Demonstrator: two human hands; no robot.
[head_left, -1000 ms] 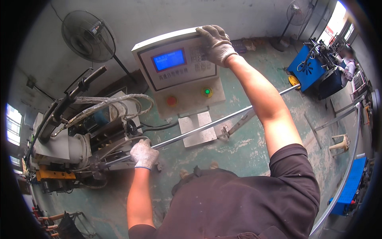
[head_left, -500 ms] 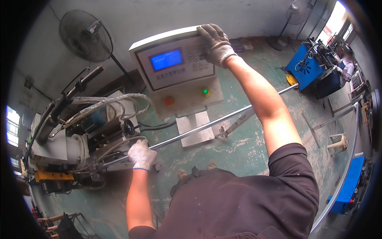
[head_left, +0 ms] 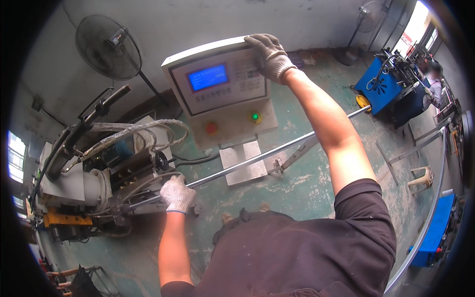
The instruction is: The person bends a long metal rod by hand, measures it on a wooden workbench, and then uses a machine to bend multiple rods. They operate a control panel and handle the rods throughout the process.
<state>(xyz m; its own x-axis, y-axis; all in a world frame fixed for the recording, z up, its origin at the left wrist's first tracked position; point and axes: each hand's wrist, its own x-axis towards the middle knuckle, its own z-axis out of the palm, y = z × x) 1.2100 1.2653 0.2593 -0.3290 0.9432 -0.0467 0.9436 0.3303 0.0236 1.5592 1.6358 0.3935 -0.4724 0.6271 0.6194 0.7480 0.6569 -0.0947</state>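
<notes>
My left hand [head_left: 177, 194], in a pale knitted glove, is closed around a long, thin metal tube [head_left: 252, 160]. The tube slants from the bending machine [head_left: 99, 190] on the left toward the far right, and its left end meets the machine. My right hand [head_left: 271, 55], in a greyer glove, grips the upper right corner of a control box [head_left: 217, 106], with its fingers over the top edge. Part of the keypad [head_left: 246, 69] shows beside that hand; its thumb is hidden. The box has a lit blue screen [head_left: 208, 77], a red button [head_left: 211, 128] and a glowing green button [head_left: 255, 117].
Hoses [head_left: 148, 129] loop beside the machine. A standing fan [head_left: 109, 47] is at the back left. At the far right, a co-worker [head_left: 433, 89] stands by a blue machine [head_left: 378, 81]. A small stool [head_left: 420, 179] and a blue unit [head_left: 436, 225] are at the right.
Both my hands keep their places on the tube and the control box. At the far right, the co-worker has shifted position beside the blue machine.
</notes>
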